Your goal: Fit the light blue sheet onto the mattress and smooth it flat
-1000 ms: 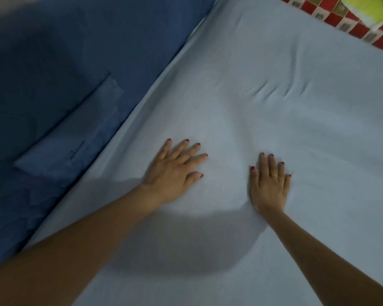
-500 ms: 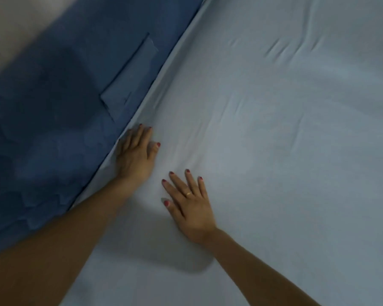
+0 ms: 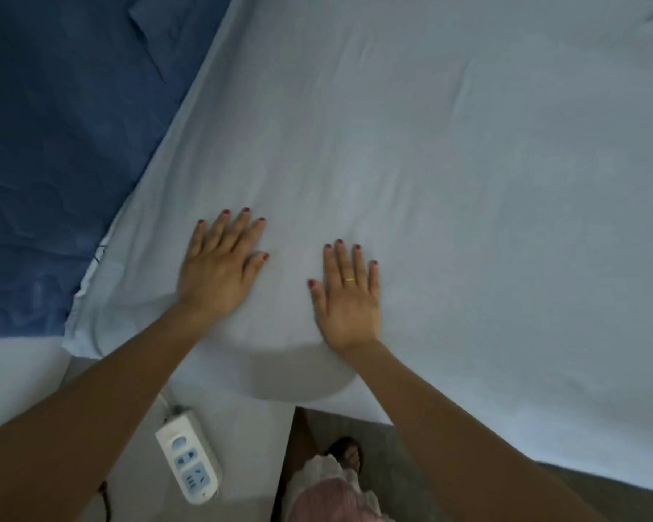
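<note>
Light blue sheet (image 3: 449, 163) covers the mattress, near-left corner loose. Smoothing step: left hand (image 3: 219, 269) and right hand (image 3: 349, 303) lie flat on it, fingers straight, gripping nothing. Next, probably tuck that corner, then sweep far-right creases.

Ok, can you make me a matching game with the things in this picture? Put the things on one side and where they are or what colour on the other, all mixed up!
Things:
1. left hand
2. right hand
3. power strip
4. dark blue cloth

Clues:
A. white, lying below the bed's edge
B. wears a gold ring, flat on the light blue sheet
C. lies along the sheet's left side
D. flat on the sheet, nearer the dark blue cloth

Pairs: 1-D, 2-B, 3-A, 4-C
</note>
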